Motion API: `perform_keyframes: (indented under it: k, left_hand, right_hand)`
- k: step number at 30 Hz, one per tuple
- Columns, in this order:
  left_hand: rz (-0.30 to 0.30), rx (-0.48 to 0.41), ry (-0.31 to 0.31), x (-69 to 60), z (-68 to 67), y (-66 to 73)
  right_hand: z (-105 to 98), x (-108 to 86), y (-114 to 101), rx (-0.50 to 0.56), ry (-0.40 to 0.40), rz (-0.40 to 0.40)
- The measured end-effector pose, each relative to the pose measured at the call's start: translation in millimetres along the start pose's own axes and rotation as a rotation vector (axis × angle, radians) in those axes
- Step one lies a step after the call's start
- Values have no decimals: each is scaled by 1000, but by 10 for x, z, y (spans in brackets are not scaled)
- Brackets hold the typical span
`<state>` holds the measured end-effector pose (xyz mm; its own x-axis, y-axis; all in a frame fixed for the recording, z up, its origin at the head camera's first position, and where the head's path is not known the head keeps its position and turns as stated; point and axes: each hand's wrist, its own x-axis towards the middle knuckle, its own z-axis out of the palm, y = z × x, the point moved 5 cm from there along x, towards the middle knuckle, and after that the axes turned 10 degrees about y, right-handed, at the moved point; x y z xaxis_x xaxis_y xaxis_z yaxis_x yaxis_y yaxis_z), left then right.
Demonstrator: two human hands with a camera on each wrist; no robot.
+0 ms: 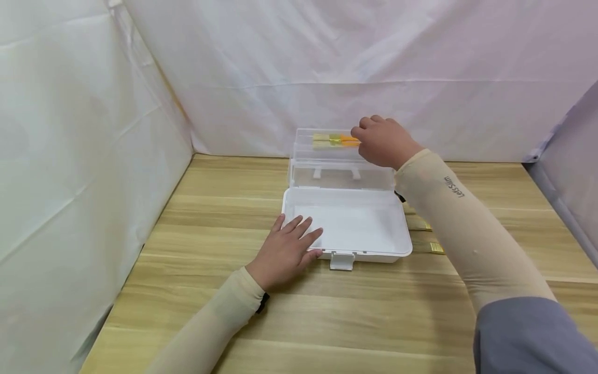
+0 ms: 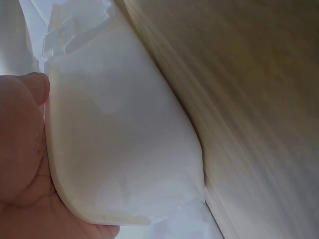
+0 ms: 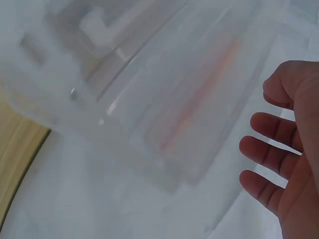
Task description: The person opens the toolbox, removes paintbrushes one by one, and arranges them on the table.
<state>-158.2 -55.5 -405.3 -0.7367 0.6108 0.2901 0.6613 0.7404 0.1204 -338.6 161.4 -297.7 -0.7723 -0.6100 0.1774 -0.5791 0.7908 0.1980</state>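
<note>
A white plastic box [image 1: 355, 223] with a raised clear lid and tray section [image 1: 303, 151] behind it stands on the table. My left hand [image 1: 283, 254] rests on its front left corner, fingers spread over the rim; the left wrist view shows thumb and palm against the box's wall [image 2: 119, 129]. Two flat paintbrushes [image 1: 334, 141] with pale bristles and orange handles lie in the clear tray section. My right hand [image 1: 385, 143] is at their handle ends. In the right wrist view its fingers are loosely bent and hold nothing, apart from the blurred clear tray [image 3: 149, 99].
More brushes with gold ferrules [image 1: 436, 248] lie on the wooden table [image 1: 364, 322] right of the box, partly behind the right forearm. An unfastened latch [image 1: 342, 261] juts from the box's front. White cloth [image 1: 261, 52] hangs close behind the lid.
</note>
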Motion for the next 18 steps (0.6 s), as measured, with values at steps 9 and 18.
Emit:
perform_keyframes:
  k: [9, 18]
  left_hand:
    - [7, 0, 8, -14, -8, 6]
    - [-1, 14, 13, -40, 0, -26]
  right_hand:
    - [148, 94, -84, 39, -138, 98]
    - [234, 243, -129, 83, -138, 94]
